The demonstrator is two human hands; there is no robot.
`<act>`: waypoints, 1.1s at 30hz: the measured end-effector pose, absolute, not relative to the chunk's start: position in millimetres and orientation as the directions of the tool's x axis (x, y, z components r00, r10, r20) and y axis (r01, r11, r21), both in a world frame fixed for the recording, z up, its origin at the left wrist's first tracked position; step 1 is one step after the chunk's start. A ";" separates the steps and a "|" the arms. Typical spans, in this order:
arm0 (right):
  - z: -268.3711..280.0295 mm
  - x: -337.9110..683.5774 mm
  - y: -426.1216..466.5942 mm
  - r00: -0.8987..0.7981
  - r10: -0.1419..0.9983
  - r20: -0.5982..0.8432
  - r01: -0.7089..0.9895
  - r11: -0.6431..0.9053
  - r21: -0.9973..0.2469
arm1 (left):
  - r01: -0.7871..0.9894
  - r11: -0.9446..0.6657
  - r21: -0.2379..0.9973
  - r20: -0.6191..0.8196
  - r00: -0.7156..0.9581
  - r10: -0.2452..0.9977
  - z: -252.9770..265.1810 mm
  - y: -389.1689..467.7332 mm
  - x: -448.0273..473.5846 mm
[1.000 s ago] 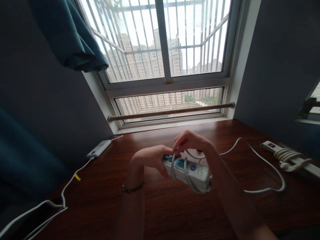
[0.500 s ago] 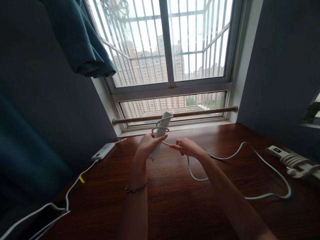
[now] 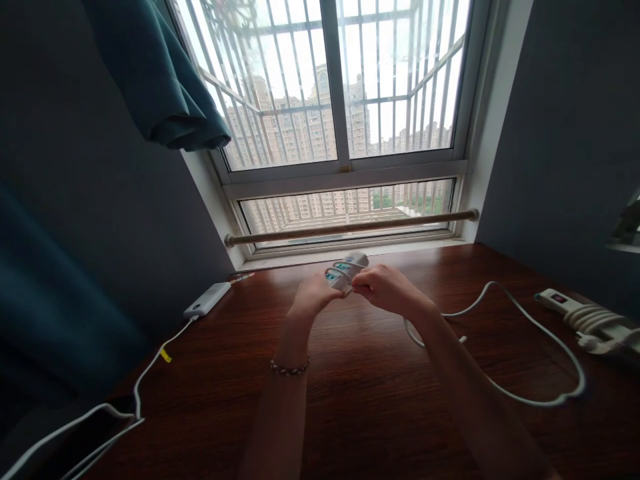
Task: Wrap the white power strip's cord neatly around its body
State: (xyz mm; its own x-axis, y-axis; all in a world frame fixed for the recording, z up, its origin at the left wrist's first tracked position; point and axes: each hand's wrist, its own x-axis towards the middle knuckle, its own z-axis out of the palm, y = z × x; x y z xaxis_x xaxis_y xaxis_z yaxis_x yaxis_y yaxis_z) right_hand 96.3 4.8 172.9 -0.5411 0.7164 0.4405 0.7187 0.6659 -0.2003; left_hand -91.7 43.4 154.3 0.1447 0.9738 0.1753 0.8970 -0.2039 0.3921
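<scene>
A white power strip [image 3: 346,269] with blue-marked sockets is held above the dark wooden table [image 3: 360,400], its far end pointing toward the window. My left hand [image 3: 313,293] grips its near end from below. My right hand [image 3: 385,288] pinches the strip's white cord [image 3: 520,320] right beside the strip, where a turn of cord lies over the sockets. From there the cord drops behind my right wrist and loops out across the table to the right.
A second power strip [image 3: 590,317] with its cord bundled on top lies at the right edge. At the back left lies a white power bank [image 3: 207,299], with a cable [image 3: 125,407] running to the near left corner. A rail [image 3: 350,227] crosses below the window.
The strip stood upright half a second ago; it has now tipped down to point away, sockets up. My right hand has come up against it with the cord, and the loose loop has shortened.
</scene>
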 end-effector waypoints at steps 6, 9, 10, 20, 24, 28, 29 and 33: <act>170.7 98.9 10.9 -0.732 0.544 0.410 0.365 0.821 -0.438 | 0.821 -0.460 0.337 -0.268 0.552 0.789 163.1 28.0 -92.9; 172.6 100.6 9.0 -0.750 0.501 0.432 0.248 0.818 -0.519 | 0.730 -0.505 0.461 -0.324 0.668 0.669 171.6 19.9 -97.7; 174.2 101.8 7.5 -0.753 0.496 0.433 0.225 0.812 -0.538 | 0.710 -0.510 0.487 -0.317 0.687 0.654 174.2 17.7 -99.7; 185.5 132.1 6.4 -0.638 0.545 0.545 0.224 0.808 -0.545 | 0.713 -0.463 0.526 -0.282 0.660 0.697 187.7 9.1 -123.2; 181.4 120.8 8.9 -0.701 0.511 0.497 0.183 0.803 -0.567 | 0.691 -0.502 0.520 -0.319 0.702 0.637 189.5 0.0 -110.7; 176.5 104.4 8.5 -0.768 0.480 0.423 0.065 0.716 -0.695 | 0.543 -0.593 0.594 -0.261 0.828 0.497 196.1 -9.4 -101.7; 174.7 100.2 8.5 -0.774 0.471 0.424 0.025 0.691 -0.723 | 0.502 -0.606 0.617 -0.228 0.851 0.472 197.3 -9.6 -103.0; 165.2 84.4 12.6 -0.643 0.554 0.529 -0.056 0.655 -0.754 | 0.373 -0.574 0.729 -0.038 0.859 0.510 194.4 1.2 -121.3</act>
